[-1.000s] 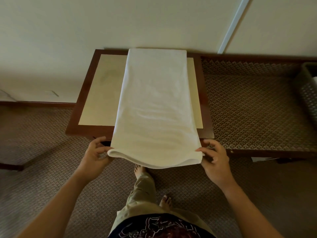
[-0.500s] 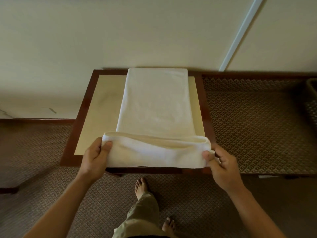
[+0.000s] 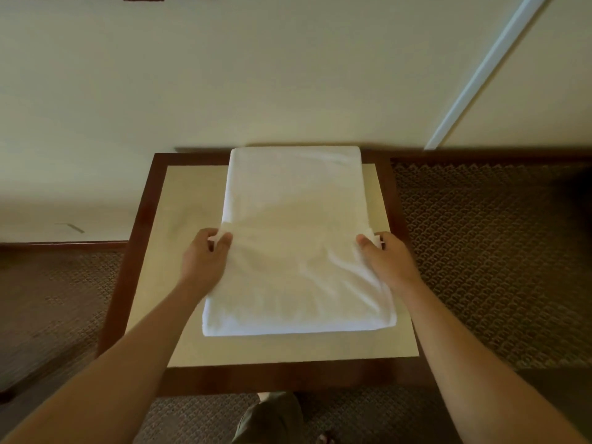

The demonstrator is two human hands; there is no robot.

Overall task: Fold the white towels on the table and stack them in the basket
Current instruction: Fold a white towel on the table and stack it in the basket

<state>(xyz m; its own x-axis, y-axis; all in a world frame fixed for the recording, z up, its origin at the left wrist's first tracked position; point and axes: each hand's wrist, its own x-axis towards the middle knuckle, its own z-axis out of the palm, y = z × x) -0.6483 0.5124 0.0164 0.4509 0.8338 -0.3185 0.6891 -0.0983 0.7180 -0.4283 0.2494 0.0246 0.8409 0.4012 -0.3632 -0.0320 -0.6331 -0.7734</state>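
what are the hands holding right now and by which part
Both hold the white towel: left hand and right hand each pinch a corner of its folded-over edge.

— What colours do we have here?
— We see a white towel (image 3: 296, 238) on a table (image 3: 179, 277) with a pale cream top and a dark reddish-brown wooden border.
— And around it?
— We have a brown carpet (image 3: 487, 251) with a small repeating scallop pattern, a cream wall (image 3: 256, 75), and a pale blue-white strip (image 3: 480, 75) running diagonally up it.
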